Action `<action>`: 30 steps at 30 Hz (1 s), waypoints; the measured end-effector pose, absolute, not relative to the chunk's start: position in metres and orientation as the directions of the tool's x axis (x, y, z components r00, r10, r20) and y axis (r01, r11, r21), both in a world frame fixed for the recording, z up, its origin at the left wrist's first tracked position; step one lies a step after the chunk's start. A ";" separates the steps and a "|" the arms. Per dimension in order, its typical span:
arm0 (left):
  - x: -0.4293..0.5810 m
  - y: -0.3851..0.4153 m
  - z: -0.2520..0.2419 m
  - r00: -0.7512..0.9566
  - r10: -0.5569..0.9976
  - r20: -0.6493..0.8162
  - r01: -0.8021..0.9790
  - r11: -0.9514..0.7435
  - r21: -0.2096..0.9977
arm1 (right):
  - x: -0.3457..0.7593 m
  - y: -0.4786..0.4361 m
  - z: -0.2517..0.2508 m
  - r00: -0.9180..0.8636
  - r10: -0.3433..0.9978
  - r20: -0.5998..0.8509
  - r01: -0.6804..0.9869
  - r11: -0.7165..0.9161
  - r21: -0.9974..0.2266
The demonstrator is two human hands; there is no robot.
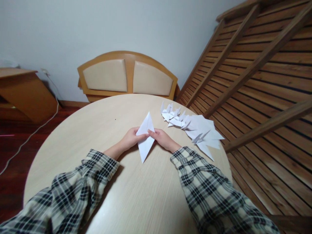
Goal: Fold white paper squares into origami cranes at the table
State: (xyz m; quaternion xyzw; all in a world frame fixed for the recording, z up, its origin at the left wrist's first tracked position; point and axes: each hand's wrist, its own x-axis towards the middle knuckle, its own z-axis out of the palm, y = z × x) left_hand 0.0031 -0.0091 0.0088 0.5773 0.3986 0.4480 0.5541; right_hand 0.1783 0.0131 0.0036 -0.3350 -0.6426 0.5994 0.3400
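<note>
A white paper folded into a long kite shape (145, 136) lies on the round pale wooden table (102, 130), one tip pointing away from me and one towards me. My left hand (130, 139) pinches its left side with closed fingers. My right hand (162, 138) grips its right side, a finger lying across the fold. Both arms wear plaid sleeves.
To the right on the table lies a pile of folded white paper figures (174, 117) and flat white sheets (203, 131). A wooden chair back (126, 76) stands beyond the table. A slatted wooden frame (255, 71) leans at the right. A low cabinet (21, 91) and cable sit left.
</note>
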 end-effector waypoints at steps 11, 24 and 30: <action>0.000 -0.007 0.011 0.405 0.913 0.059 0.064 -0.093 0.994 | 0.180 0.013 0.006 -0.539 0.839 0.072 0.060 0.123 -0.991; -0.001 -0.013 0.015 0.423 0.906 0.017 0.050 -0.042 0.998 | 0.179 0.010 0.010 -0.505 0.862 0.032 -0.005 0.034 -0.999; -0.008 -0.012 0.015 0.494 0.869 -0.035 0.152 -0.047 0.987 | 0.180 0.011 0.008 -0.525 0.850 0.037 -0.075 -0.003 -0.997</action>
